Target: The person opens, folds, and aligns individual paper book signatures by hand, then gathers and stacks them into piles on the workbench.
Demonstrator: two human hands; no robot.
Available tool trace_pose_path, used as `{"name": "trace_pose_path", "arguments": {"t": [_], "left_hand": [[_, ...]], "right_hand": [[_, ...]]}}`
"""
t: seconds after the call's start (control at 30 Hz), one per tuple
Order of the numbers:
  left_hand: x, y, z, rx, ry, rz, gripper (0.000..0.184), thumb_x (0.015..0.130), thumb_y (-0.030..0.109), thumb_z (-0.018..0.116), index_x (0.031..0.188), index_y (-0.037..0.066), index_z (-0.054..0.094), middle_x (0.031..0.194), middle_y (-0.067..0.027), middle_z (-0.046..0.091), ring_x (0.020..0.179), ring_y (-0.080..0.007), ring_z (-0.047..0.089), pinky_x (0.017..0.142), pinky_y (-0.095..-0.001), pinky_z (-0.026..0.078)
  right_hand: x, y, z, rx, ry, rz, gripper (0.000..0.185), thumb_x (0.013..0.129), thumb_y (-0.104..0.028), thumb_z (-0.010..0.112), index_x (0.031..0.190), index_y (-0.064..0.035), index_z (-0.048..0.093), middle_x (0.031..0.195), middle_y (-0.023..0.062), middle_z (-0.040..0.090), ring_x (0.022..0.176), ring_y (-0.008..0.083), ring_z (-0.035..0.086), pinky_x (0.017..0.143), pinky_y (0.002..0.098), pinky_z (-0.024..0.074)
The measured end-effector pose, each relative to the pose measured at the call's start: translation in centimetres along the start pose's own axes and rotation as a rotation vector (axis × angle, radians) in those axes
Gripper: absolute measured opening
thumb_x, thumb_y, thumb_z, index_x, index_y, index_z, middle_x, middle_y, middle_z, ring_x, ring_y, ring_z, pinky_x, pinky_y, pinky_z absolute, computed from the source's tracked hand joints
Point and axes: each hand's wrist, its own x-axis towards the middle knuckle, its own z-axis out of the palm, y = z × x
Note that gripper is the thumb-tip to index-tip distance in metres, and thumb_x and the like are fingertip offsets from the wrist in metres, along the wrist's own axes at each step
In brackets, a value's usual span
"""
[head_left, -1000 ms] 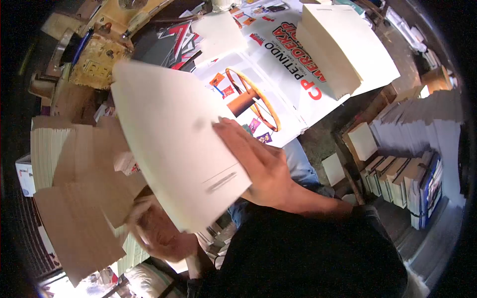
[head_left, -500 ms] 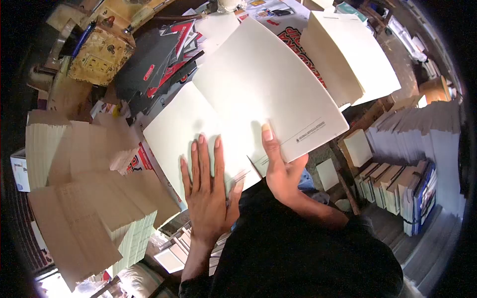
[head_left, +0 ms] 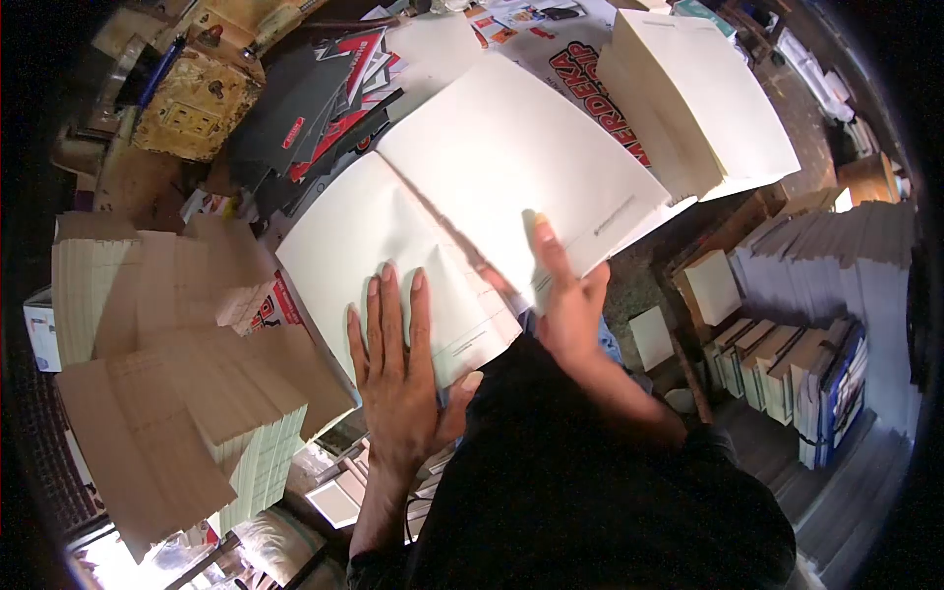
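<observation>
Where the white pages [head_left: 516, 147] lie spread in front of the person's dark shirt [head_left: 590, 472], above the table [head_left: 433, 44], a dark gap runs between the left and right halves; whether the two are joined cannot be told. At the far left edge, a small white box [head_left: 41, 339] stands partly behind brown-topped stacks of paper [head_left: 147, 423], its contents hidden. At the right, a tight row of books [head_left: 782, 364] stands side by side, next to a high pile of greyish paper [head_left: 836, 246]. A tall stack of white sheets [head_left: 708, 98] occupies the table's right side, and loose dark and red covers [head_left: 320, 113] overlap at its left, near a worn yellow block [head_left: 197, 108].

Of the two hands, the left hand [head_left: 398, 359] lies palm down on the left half, opened flat, its fingers slightly spread and pointing away from the body, the thumb set apart toward the right; it grasps nothing. The right hand [head_left: 570, 305] pinches the near edge of the right half, thumb on top and the other fingers largely hidden beneath. Its forearm enters from the lower right, bent across the body.
</observation>
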Motion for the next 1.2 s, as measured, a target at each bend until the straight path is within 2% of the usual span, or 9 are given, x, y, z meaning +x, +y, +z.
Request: {"name": "trace_pose_path", "arguments": {"t": [0.2, 0.33, 0.5, 0.67, 0.73, 0.87, 0.93, 1.13, 1.2], "left_hand": [[0.6, 1.1, -2.0, -0.068, -0.025, -0.020, 0.095, 0.086, 0.059, 0.059, 0.153, -0.002, 0.029, 0.158, -0.0280, 0.024, 0.146, -0.0473, 0.025, 0.117, -0.0611, 0.017], [1.7, 2.9, -3.2, -0.051, -0.040, 0.111, 0.069, 0.086, 0.046, 0.071, 0.146, 0.020, 0.050, 0.154, -0.0330, 0.028, 0.129, -0.0532, 0.047, 0.098, -0.0600, 0.046], [1.9, 2.8, -2.5, -0.024, -0.139, 0.050, 0.055, 0.089, 0.027, 0.072, 0.141, 0.016, 0.055, 0.154, -0.0283, 0.032, 0.134, -0.0479, 0.044, 0.098, -0.0509, 0.051], [1.8, 1.8, -2.7, -0.160, -0.155, 0.071, 0.051, 0.090, 0.023, 0.071, 0.138, 0.013, 0.057, 0.154, -0.0290, 0.033, 0.135, -0.0483, 0.042, 0.098, -0.0497, 0.051], [1.8, 1.4, -2.6, -0.138, -0.143, 0.106, 0.050, 0.090, 0.020, 0.069, 0.138, 0.011, 0.057, 0.153, -0.0302, 0.033, 0.136, -0.0487, 0.041, 0.097, -0.0487, 0.051], [2.0, 1.5, -2.8, -0.183, -0.221, 0.070, 0.061, 0.086, 0.015, 0.069, 0.144, 0.012, 0.051, 0.153, -0.0368, 0.026, 0.137, -0.0547, 0.035, 0.109, -0.0566, 0.040], [2.0, 1.5, -2.6, -0.104, -0.148, 0.124, 0.053, 0.090, 0.018, 0.069, 0.141, 0.012, 0.054, 0.152, -0.0324, 0.033, 0.136, -0.0496, 0.040, 0.095, -0.0484, 0.053], [1.8, 1.5, -2.5, -0.051, -0.158, 0.134, 0.054, 0.092, 0.019, 0.066, 0.143, 0.009, 0.050, 0.152, -0.0323, 0.034, 0.135, -0.0488, 0.041, 0.096, -0.0484, 0.052], [1.6, 1.4, -2.2, -0.036, -0.153, 0.146, 0.055, 0.093, 0.018, 0.065, 0.144, 0.008, 0.049, 0.151, -0.0324, 0.035, 0.136, -0.0484, 0.041, 0.098, -0.0481, 0.051]], "right_hand": [[4.2, 0.0, -2.5, 0.142, 0.014, 0.188, 0.047, 0.098, -0.016, 0.061, 0.129, 0.0142, 0.043, 0.125, 0.0229, 0.056, 0.107, 0.0349, 0.065, 0.080, 0.0395, 0.0646], [4.5, -3.0, -3.8, 0.215, -0.096, 0.493, 0.052, 0.098, -0.019, 0.061, 0.134, 0.0134, 0.042, 0.133, 0.0225, 0.051, 0.108, 0.0325, 0.065, 0.088, 0.0395, 0.0615], [3.6, -7.5, -7.9, -0.509, -0.501, 0.753, 0.038, 0.100, -0.026, 0.061, 0.107, 0.0110, 0.066, 0.088, 0.0172, 0.071, 0.077, 0.0197, 0.071, 0.070, 0.0298, 0.0609], [-0.6, -7.5, -5.7, -0.425, -0.543, 0.284, 0.013, 0.089, -0.010, 0.075, 0.090, 0.0027, 0.074, 0.084, 0.0064, 0.072, 0.069, 0.0103, 0.064, 0.062, 0.0221, 0.0509], [-1.0, -7.1, -4.6, -0.383, -0.659, 0.217, 0.015, 0.086, -0.005, 0.076, 0.101, -0.0037, 0.075, 0.098, 0.0094, 0.071, 0.084, 0.0124, 0.067, 0.061, 0.0240, 0.0544], [-0.9, -6.9, -3.2, -0.357, -0.726, 0.272, 0.010, 0.082, -0.003, 0.077, 0.092, -0.0008, 0.075, 0.085, 0.0055, 0.072, 0.080, 0.0101, 0.064, 0.067, 0.0258, 0.0497], [-0.9, -6.8, -3.0, -0.397, -0.762, 0.258, 0.011, 0.081, -0.004, 0.077, 0.092, -0.0017, 0.075, 0.084, 0.0057, 0.071, 0.079, 0.0105, 0.064, 0.067, 0.0262, 0.0496], [-1.3, -6.9, -3.0, -0.414, -0.715, 0.287, 0.009, 0.080, -0.003, 0.077, 0.089, -0.0034, 0.075, 0.083, 0.0066, 0.070, 0.076, 0.0121, 0.065, 0.065, 0.0272, 0.0498], [-2.3, -6.0, -2.9, -0.437, -0.686, 0.047, 0.019, 0.076, -0.002, 0.077, 0.095, -0.0039, 0.072, 0.086, 0.0076, 0.069, 0.075, 0.0156, 0.064, 0.064, 0.0286, 0.0500]]}}
